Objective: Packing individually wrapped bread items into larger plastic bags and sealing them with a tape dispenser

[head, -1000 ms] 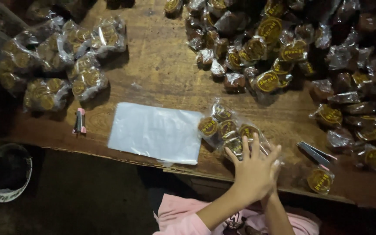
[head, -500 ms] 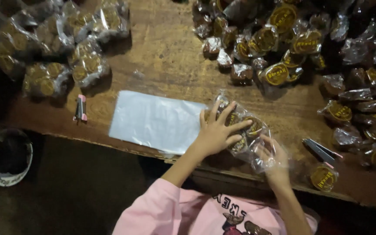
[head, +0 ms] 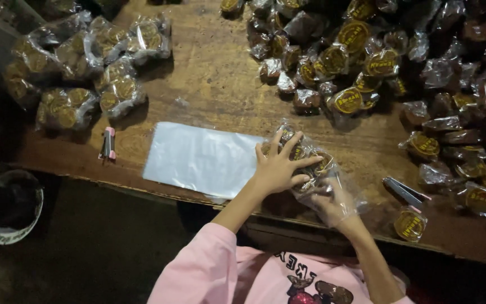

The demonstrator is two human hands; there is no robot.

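A clear plastic bag [head: 317, 162] holding several round brown cakes with yellow labels lies on the wooden table [head: 215, 84] near its front edge. My left hand [head: 279, 168] presses down on top of the bag with its fingers spread. My right hand [head: 333, 205] grips the bag's open end at the table edge and shows through the plastic. A stack of flat empty clear bags [head: 201, 159] lies just left of my left hand.
Loose wrapped cakes [head: 355, 62] are piled across the back right. Filled bags [head: 85, 67] sit at the back left. A pink and black lighter [head: 108, 144] lies left of the flat bags, a stapler [head: 403, 191] and one single cake [head: 410, 225] lie right. A bowl [head: 9, 205] stands below the table.
My left hand came from the right of the bag onto its top. My right hand has taken hold of the bag's open end at the table edge.
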